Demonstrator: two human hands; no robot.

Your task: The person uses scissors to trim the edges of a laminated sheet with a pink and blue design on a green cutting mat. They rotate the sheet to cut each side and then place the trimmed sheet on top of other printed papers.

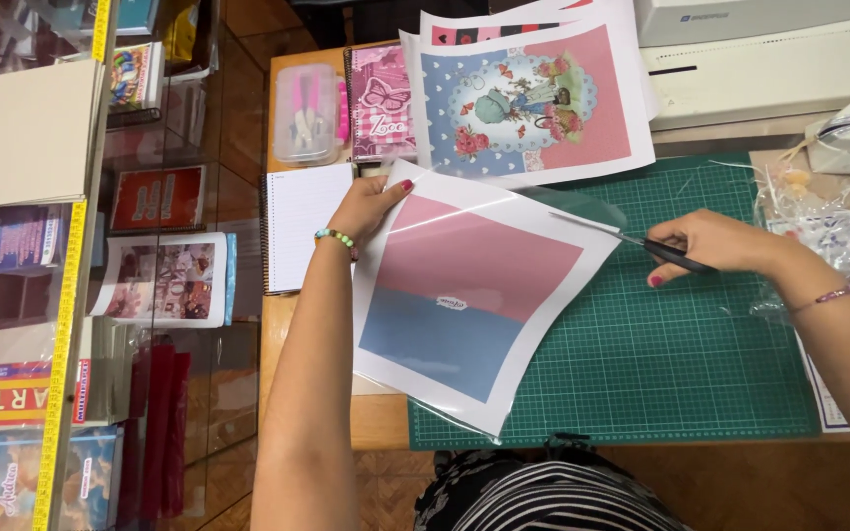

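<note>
My left hand (371, 205) grips the top left corner of a glossy printed sheet (474, 285), pink above and blue below with a white border. The sheet is held tilted over a green cutting mat (681, 364). My right hand (715, 246) is closed on black-handled scissors (632, 241), whose blades point left and meet the sheet's upper right edge. A clear film seems to cover the sheet and stick out past that edge.
Behind the sheet lie more printed sheets (528, 98) with a pink and blue illustration, a pink spiral notebook (381, 103), a clear plastic box (305, 113) and an open lined notebook (302, 226). A white machine (769, 59) stands far right. A glass display case (81, 285) of books is on the left.
</note>
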